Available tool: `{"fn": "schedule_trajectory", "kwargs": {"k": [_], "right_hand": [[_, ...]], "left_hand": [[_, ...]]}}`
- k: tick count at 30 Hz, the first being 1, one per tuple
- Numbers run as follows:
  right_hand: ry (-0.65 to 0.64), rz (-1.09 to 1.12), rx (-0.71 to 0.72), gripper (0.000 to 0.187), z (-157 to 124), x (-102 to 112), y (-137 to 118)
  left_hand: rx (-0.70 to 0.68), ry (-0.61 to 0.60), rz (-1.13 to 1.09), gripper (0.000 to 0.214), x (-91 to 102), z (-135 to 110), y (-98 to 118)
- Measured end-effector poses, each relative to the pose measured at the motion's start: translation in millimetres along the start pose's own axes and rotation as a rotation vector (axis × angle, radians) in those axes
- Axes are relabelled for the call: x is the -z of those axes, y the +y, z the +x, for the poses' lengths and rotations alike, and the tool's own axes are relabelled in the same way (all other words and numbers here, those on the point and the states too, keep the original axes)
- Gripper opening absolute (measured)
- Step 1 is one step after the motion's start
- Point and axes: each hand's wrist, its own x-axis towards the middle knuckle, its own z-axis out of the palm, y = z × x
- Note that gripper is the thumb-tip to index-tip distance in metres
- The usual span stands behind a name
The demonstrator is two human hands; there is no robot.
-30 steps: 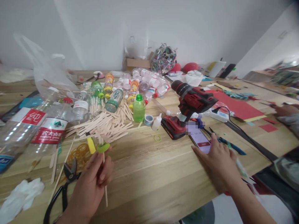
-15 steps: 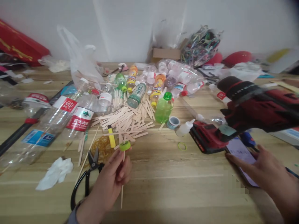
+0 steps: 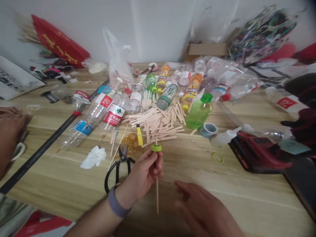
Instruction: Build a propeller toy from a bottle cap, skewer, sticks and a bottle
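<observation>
My left hand (image 3: 144,172) is closed around a thin wooden skewer (image 3: 157,194) held upright, with a yellow-green bottle cap (image 3: 156,147) stuck on its top end. My right hand (image 3: 199,207) hovers just right of the skewer's lower end, blurred, fingers stretched out and holding nothing. Black scissors (image 3: 118,164) lie on the wooden table (image 3: 222,184) right beside my left hand. Beyond the cap a pile of flat wooden craft sticks (image 3: 155,123) is spread out, with a yellow-handled tool (image 3: 139,135) and orange rubber bands (image 3: 130,141) at its near edge.
Several plastic bottles (image 3: 108,112) lie behind the sticks, with a green bottle (image 3: 198,112), tape roll (image 3: 208,129) and glue bottle (image 3: 225,137). A red drill (image 3: 271,148) sits at the right. Another person's hand (image 3: 10,128) rests at the left edge by a black rod (image 3: 44,148).
The view has swung left. My right hand left the phone beside the drill and came in next to the skewer. My left hand kept hold of the skewer with the cap.
</observation>
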Motion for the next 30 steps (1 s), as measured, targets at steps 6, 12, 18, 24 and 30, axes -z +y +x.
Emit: {"fn": "schedule_trajectory", "kwargs": {"k": [6, 12, 18, 24, 30], "right_hand": [[-0.256, 0.335, -0.237, 0.016, 61.4, -31.3, -27.4], [-0.319, 0.277, -0.220, 0.021, 58.2, -40.3, -22.8], [-0.343, 0.165, -0.107, 0.019, 53.1, -44.7, -13.6], [-0.365, 0.208, -0.049, 0.018, 50.8, -39.4, -13.1], [-0.346, 0.360, -0.151, 0.016, 48.9, -29.3, -22.5]], "left_hand": [[-0.051, -0.010, 0.001, 0.031, -0.2, -2.5, -1.3], [-0.028, 0.023, -0.009, 0.034, -5.0, -4.0, 2.7], [-0.047, 0.049, -0.003, 0.034, -13.5, -4.8, 9.8], [0.015, 0.074, -0.020, 0.033, -20.1, -2.3, 13.3], [0.108, 0.081, -0.029, 0.029, -22.9, -3.3, 9.6]]}}
